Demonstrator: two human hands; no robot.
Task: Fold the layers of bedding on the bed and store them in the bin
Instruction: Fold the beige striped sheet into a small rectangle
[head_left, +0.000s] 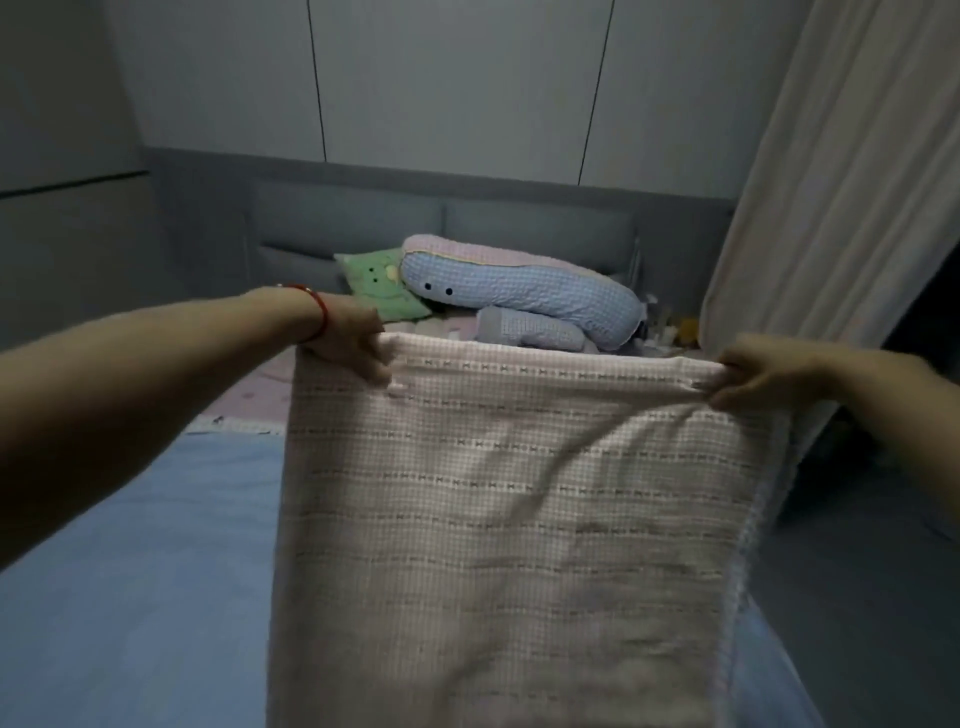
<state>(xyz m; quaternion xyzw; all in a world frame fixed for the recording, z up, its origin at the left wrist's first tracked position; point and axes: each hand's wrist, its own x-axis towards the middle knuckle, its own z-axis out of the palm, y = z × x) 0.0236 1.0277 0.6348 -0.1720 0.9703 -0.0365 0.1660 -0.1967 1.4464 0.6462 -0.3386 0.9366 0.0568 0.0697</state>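
Note:
A pink checked blanket (509, 509) with rows of small grey marks hangs in front of me, folded lengthwise and stretched wide above the bed. My left hand (353, 338) grips its upper left corner; a red cord circles that wrist. My right hand (753, 371) pinches the upper right corner, fingers curled round the bunched edge. The blanket's lower part drops out of view at the bottom. Under it lies a blue sheet (135, 571) covering the bed. No bin is in view.
At the head of the bed lie a long blue waffle pillow (519, 291) with two dot eyes, a green cushion (376, 286) and a pink layer (249, 395). A grey padded headboard (353, 223) stands behind. A pale curtain (831, 208) hangs at the right.

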